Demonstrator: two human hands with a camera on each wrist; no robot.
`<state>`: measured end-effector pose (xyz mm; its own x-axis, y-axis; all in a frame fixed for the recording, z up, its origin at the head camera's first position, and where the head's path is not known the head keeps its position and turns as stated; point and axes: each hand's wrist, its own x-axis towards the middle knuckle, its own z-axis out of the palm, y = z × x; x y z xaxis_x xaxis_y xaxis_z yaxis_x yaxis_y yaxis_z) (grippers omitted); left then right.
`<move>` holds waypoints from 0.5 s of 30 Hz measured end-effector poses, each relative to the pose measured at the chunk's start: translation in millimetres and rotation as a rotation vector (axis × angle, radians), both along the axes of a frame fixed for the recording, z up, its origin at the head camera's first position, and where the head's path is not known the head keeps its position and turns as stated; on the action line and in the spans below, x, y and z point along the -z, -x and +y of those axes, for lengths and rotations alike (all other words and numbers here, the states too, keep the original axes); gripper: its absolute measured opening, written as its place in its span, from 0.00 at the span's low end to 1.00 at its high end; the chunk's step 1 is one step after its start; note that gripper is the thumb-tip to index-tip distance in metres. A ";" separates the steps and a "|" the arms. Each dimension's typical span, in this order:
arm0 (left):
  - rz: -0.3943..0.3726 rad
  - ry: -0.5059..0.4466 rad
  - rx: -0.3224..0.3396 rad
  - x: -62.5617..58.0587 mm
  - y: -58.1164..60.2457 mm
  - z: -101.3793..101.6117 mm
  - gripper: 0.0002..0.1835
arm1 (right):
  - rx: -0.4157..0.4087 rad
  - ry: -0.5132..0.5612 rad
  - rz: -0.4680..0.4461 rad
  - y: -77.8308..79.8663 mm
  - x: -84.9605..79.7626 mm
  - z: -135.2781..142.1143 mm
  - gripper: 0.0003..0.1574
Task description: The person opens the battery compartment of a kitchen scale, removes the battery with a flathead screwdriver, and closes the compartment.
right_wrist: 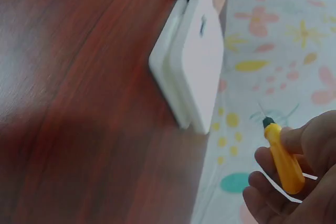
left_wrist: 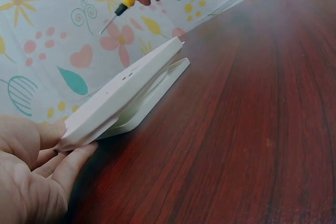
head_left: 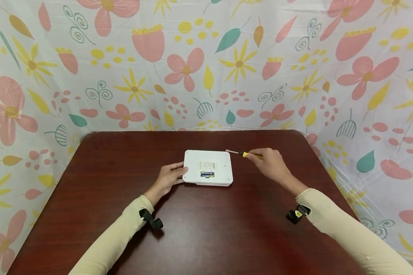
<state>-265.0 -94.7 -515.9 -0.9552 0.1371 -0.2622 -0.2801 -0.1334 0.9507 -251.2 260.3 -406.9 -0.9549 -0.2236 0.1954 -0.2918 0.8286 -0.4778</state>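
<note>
A white flat device (head_left: pixel 208 156), by its look a digital scale, lies underside up. A printed label (head_left: pixel 207 165) and batteries (head_left: pixel 207 174) show on that face. My left hand (head_left: pixel 168 176) pinches its left edge, thumb on top and fingers below; the left wrist view shows the scale (left_wrist: pixel 123 85) tilted, with a thinner white plate (left_wrist: pixel 157 93) beneath. My right hand (head_left: pixel 270 162) grips the handle of a yellow-and-black screwdriver (right_wrist: pixel 283 158). Its metal tip points left, close to the scale's upper right corner; whether they touch cannot be told from the head view, but the left wrist view shows them apart.
The dark red-brown wooden table (head_left: pixel 192 236) spreads under both arms. A white curtain (head_left: pixel 206 107) with flower and leaf prints hangs behind and along both sides. Black straps with small cameras sit on both wrists over cream sleeves (head_left: pixel 120 229).
</note>
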 end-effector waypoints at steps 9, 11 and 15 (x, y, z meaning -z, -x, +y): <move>-0.007 0.000 -0.002 1.4 0.0 0.0 0.27 | -0.119 -0.122 -0.055 -3.9 -21.7 -21.1 0.15; -0.005 -0.002 -0.004 1.2 0.0 -0.1 0.27 | -0.156 -0.152 -0.062 -3.3 -22.2 -24.8 0.14; -0.001 0.001 -0.005 0.9 -0.1 0.9 0.27 | -0.274 -0.245 0.003 -3.7 -20.2 -32.5 0.12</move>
<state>-264.9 -93.8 -516.7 -0.9558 0.1317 -0.2629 -0.2800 -0.1340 0.9506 -247.5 227.8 -386.7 -0.8523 -0.5120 0.1068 -0.5203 0.8090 -0.2734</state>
